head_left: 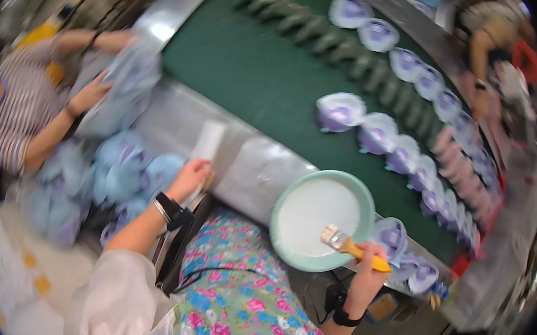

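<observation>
My right hand grips the yellow handle of a flat paintbrush. The brush's whitened bristles are over a pale green basin of white liquid. At the metal edge, my left hand has its fingers curled in; blur hides what they may hold. Just beyond its fingertips lies a pale strip, and I cannot tell whether they touch. Beside the basin, purple and light blue moulded pieces sit near my right hand.
On the green belt stand rows of purple and white cup-shaped pieces, with dark green and pink pieces between. At left, a person in stripes handles a translucent bag near piled bluish bagged pieces. Other people work across the belt.
</observation>
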Motion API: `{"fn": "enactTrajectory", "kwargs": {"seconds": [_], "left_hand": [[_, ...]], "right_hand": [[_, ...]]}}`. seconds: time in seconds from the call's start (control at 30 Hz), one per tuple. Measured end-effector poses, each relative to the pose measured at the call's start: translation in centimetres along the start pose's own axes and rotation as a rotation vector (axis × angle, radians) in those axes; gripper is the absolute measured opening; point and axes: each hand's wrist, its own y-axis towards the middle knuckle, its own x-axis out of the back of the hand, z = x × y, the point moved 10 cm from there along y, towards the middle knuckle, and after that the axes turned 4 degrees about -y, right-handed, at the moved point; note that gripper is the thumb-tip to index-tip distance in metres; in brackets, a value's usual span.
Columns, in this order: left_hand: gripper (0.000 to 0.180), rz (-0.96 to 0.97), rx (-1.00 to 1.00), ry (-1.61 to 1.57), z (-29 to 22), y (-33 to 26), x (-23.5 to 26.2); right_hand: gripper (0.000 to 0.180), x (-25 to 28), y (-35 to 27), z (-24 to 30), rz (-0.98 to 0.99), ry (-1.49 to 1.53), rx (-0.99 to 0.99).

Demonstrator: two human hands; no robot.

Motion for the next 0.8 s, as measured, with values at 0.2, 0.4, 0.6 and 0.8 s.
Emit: {"fn": "enactTrajectory", "kwargs": {"seconds": [0.2,0.4,0.6,0.8], "left_hand": [[0.027,-0.789,-0.131,0.179,4.0,-19.0,17.7],[0.04,-0.516,0.373,-0.201,19.7,-21.1,12.7],[0.055,0.073,0.682,-0.983,26.8,-12.0,4.5],[0.039,-0.128,0.629,-0.704,24.4,-3.4,5.7]], "right_hand": [[0.036,-4.4,-0.3,3.2,0.175,0.18,0.222],[0.028,-5.2,-1.0,5.1,0.266,0.148,0.249],[0.022,-0.1,-1.3,3.3,0.181,0.13,0.298],[0.022,4.1,-2.9,-1.5,-0.04,0.144,0.126]]}}
